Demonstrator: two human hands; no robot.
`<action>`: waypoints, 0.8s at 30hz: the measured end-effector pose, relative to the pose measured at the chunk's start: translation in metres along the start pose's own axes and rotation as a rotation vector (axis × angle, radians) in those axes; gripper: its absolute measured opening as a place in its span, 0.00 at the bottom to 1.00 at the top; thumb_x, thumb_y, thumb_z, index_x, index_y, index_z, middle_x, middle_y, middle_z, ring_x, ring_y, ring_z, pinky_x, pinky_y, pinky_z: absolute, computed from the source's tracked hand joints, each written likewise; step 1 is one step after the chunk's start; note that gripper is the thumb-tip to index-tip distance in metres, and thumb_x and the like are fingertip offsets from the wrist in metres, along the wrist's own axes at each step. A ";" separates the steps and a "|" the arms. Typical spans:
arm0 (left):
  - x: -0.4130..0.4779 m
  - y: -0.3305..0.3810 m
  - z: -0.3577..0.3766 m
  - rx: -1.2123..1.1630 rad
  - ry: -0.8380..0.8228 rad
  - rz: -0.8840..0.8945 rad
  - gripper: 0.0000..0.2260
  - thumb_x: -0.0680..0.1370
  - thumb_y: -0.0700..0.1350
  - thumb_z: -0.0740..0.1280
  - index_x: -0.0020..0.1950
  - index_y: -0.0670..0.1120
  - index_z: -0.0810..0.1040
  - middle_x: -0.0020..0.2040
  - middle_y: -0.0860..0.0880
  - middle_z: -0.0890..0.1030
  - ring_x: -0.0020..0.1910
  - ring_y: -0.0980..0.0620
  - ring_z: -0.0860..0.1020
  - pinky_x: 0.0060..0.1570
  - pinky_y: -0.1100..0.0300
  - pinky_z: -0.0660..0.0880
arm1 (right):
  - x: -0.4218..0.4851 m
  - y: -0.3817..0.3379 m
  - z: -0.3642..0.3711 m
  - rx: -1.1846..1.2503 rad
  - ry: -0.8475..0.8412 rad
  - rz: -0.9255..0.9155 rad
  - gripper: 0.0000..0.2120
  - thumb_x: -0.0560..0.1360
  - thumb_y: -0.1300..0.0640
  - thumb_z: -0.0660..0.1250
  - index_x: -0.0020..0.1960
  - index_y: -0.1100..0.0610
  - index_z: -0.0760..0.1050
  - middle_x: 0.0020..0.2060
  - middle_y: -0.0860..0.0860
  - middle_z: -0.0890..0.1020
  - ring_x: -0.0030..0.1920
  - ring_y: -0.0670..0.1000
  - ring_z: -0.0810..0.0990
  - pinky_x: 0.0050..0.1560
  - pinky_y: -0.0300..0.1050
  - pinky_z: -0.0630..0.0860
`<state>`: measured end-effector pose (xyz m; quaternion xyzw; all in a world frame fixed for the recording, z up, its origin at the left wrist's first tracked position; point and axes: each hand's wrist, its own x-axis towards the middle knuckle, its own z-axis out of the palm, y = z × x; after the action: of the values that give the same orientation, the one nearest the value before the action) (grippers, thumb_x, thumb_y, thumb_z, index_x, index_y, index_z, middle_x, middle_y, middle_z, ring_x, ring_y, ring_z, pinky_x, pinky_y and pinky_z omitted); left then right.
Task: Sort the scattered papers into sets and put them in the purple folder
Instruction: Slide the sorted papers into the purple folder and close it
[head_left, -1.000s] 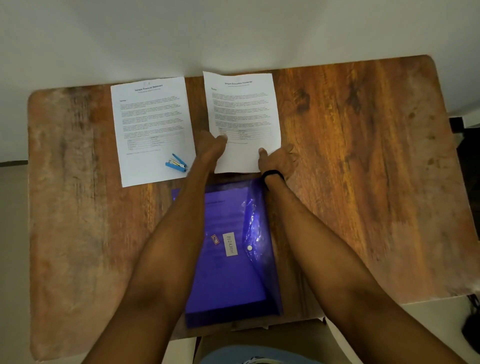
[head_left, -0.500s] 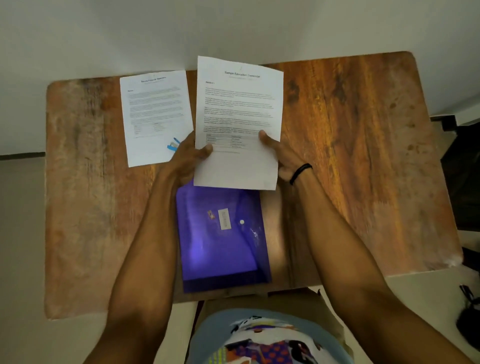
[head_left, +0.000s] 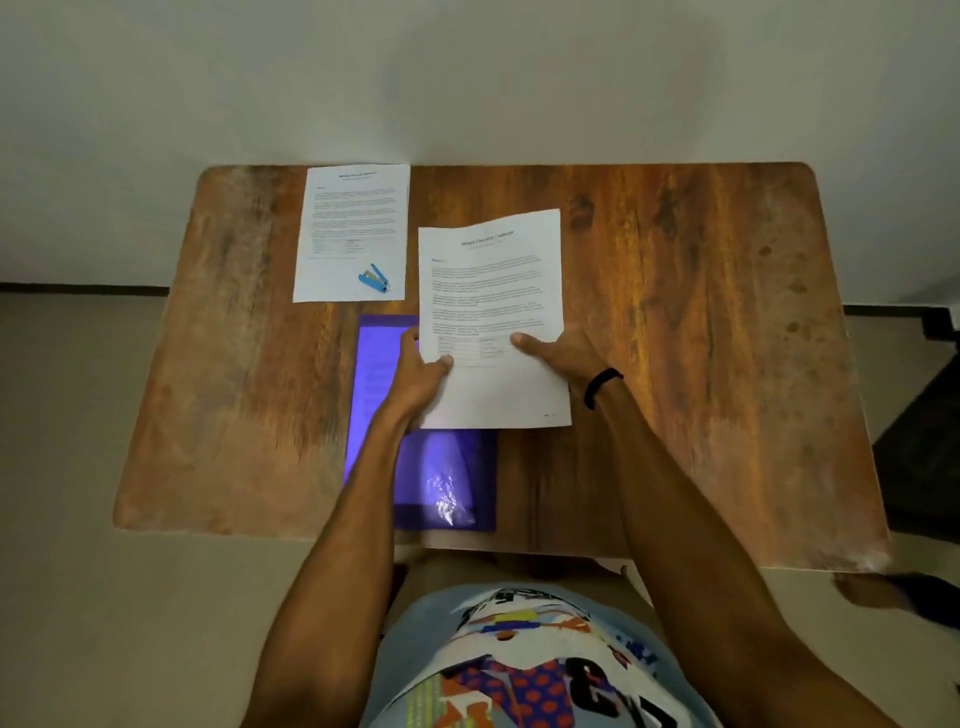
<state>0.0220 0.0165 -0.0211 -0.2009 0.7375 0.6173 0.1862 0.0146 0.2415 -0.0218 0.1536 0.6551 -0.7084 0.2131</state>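
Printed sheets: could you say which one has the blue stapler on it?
The far-left sheet, lying flat; the left hand and right hand hold the other sheet.

Both bare forearms rise from the bottom of the frame and converge toward its centre, the left arm slanting up from the lower left and the right arm from the lower right. The left hand (head_left: 422, 375) pinches the lower left edge of a printed sheet (head_left: 493, 291), with its thumb on the face of the page, its fingers behind, and the back of the hand toward the camera. The right hand (head_left: 558, 358) grips the sheet's lower right side, thumb pointing left across the paper, with a black band (head_left: 602, 387) around its wrist.
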 end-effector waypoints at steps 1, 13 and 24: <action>-0.008 -0.003 0.006 -0.002 0.041 0.005 0.23 0.80 0.35 0.66 0.72 0.45 0.62 0.62 0.47 0.76 0.55 0.53 0.77 0.43 0.71 0.74 | -0.006 0.003 -0.005 -0.015 0.008 -0.012 0.21 0.73 0.56 0.76 0.65 0.55 0.77 0.57 0.49 0.84 0.53 0.47 0.85 0.50 0.44 0.83; -0.079 -0.028 0.050 0.019 0.176 0.144 0.22 0.78 0.34 0.69 0.68 0.45 0.66 0.59 0.48 0.80 0.52 0.56 0.80 0.42 0.73 0.77 | -0.064 0.026 -0.049 0.088 -0.075 -0.041 0.23 0.75 0.60 0.75 0.68 0.56 0.76 0.61 0.49 0.83 0.61 0.49 0.82 0.62 0.48 0.78; -0.066 -0.103 0.040 0.346 0.380 -0.288 0.29 0.76 0.58 0.71 0.69 0.43 0.69 0.65 0.39 0.76 0.64 0.36 0.74 0.60 0.46 0.72 | -0.081 0.052 -0.095 0.394 0.033 0.137 0.23 0.75 0.66 0.72 0.69 0.59 0.74 0.65 0.58 0.80 0.64 0.60 0.80 0.64 0.61 0.76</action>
<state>0.1335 0.0437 -0.0790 -0.3809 0.8171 0.4011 0.1622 0.1046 0.3414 -0.0351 0.2480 0.4954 -0.8040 0.2160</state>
